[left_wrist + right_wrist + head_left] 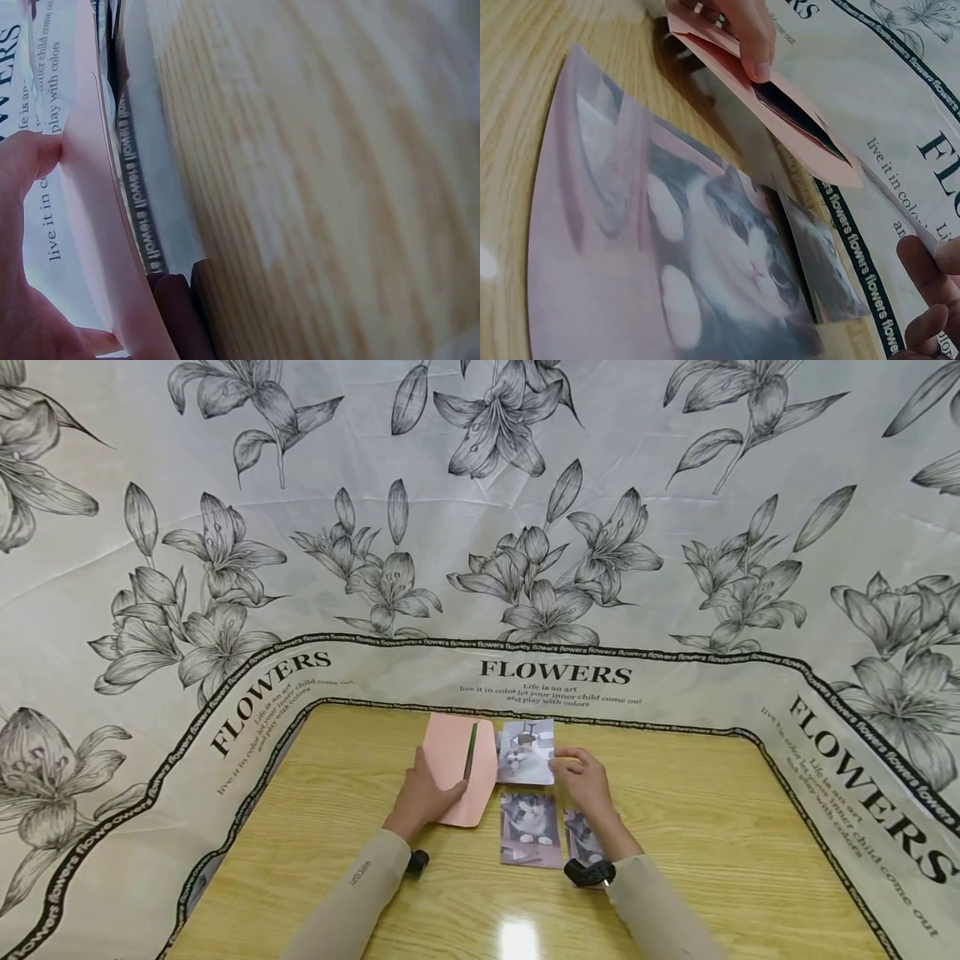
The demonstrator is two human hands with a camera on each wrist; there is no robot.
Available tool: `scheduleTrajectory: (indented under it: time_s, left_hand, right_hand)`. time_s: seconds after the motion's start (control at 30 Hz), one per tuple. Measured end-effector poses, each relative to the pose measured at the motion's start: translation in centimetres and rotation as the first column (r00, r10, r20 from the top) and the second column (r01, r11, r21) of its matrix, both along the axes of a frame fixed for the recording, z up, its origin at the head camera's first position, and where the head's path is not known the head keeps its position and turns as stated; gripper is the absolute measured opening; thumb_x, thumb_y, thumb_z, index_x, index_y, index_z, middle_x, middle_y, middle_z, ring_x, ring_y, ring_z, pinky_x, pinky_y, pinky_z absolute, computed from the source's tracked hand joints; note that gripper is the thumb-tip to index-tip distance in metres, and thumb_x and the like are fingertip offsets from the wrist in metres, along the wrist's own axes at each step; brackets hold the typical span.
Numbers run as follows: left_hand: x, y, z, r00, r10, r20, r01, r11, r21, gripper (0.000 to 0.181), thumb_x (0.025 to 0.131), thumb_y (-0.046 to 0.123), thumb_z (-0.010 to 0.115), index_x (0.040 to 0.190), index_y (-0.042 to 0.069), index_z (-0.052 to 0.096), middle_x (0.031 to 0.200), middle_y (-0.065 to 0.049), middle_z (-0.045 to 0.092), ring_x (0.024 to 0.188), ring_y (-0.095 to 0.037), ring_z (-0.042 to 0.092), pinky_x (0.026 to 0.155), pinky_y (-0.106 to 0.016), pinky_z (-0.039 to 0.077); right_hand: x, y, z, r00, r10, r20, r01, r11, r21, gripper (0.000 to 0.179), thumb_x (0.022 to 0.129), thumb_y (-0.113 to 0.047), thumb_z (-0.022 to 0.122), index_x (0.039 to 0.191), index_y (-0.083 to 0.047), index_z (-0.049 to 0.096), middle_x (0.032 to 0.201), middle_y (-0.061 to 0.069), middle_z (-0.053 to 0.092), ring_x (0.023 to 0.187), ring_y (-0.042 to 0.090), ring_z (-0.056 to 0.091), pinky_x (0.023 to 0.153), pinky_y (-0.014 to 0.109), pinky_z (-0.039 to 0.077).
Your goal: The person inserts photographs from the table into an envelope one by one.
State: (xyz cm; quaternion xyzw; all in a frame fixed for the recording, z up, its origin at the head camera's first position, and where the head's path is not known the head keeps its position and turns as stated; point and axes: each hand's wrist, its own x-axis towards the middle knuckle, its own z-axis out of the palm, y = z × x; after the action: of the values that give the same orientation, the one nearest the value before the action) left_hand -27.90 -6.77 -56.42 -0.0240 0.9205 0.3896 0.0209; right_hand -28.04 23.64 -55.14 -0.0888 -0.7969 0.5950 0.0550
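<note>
Pink paper envelope: 1, tilted, mouth gaping, gripped by left hand.
Inside: dark, green-edged flat contents; count can't tell.
Glossy rectangular cat photo cards: 3 outside. 1 pinched by right hand just beside envelope; 2 on yellow wood-grain table.

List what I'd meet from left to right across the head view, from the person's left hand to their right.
Left grip → pink envelope → upper photo → right grip.
</note>
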Motion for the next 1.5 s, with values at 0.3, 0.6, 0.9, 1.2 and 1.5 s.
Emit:
scheduleTrajectory:
  time_s: [0.3,0.6,0.9,1.2,1.5]
  left_hand:
    - [0.0,-0.1,0.0,1.0,0.004,0.013,-0.004,1.0,0.0,0.122,0.092,0.052,0.081,0.169,-0.005,0.007,0.159,-0.047,0.032,0.143,-0.058,0.047,0.116,-0.06,0.044]
    - [0.1,0.0,0.0,1.0,0.001,0.013,-0.001,1.0,-0.002,0.121,0.092,0.052,0.081,0.169,-0.005,0.008,0.16,-0.047,0.031,0.145,-0.058,0.043,0.117,-0.061,0.042]
    - [-0.1,0.0,-0.1,1.0,-0.003,-0.004,0.003,1.0,0.001,0.121,0.091,0.05,0.082,0.169,-0.006,0.008,0.159,-0.047,0.033,0.144,-0.057,0.046,0.117,-0.06,0.043]
    - [-0.2,-0.1,-0.3,1.0,-0.005,-0.011,0.005,1.0,-0.008,0.121,0.091,0.05,0.082,0.169,-0.006,0.008,0.158,-0.048,0.034,0.143,-0.058,0.046,0.116,-0.061,0.044]
    - [-0.1,0.0,-0.1,1.0,-0.001,-0.007,0.001,1.0,-0.005,0.122,0.091,0.05,0.082,0.169,-0.007,0.008,0.159,-0.047,0.032,0.145,-0.059,0.043,0.118,-0.061,0.042]
  right_hand:
    - [-0.2,-2.4,-0.4,0.998,0.061,-0.023,-0.063,0.995,-0.083,0.03,0.101,-0.019,0.078,0.127,-0.005,0.071,0.097,0.008,0.081,0.06,0.011,0.051,0.051,0.025,0.038]
    - [-0.5,-3.9,-0.8,0.998,0.061,-0.025,-0.063,0.994,-0.093,0.03,0.101,-0.018,0.078,0.125,-0.002,0.071,0.095,0.009,0.08,0.077,0.017,0.064,0.061,0.028,0.048]
    - [-1.3,-4.6,-1.2,0.999,0.045,-0.02,-0.046,0.997,-0.056,0.027,0.099,-0.016,0.079,0.122,-0.003,0.073,0.101,0.012,0.081,0.08,0.011,0.066,0.062,0.025,0.046]
    - [-1.8,-5.4,-1.5,0.998,0.036,-0.056,-0.037,0.999,-0.028,0.026,0.099,-0.012,0.078,0.119,0.002,0.072,0.097,0.016,0.081,0.082,0.011,0.07,0.065,0.024,0.049]
    - [-2.1,-7.1,-1.4,0.998,0.035,-0.047,-0.035,0.999,-0.004,0.024,0.096,-0.009,0.079,0.117,0.001,0.073,0.106,0.021,0.08,0.095,0.028,0.077,0.071,0.024,0.053]
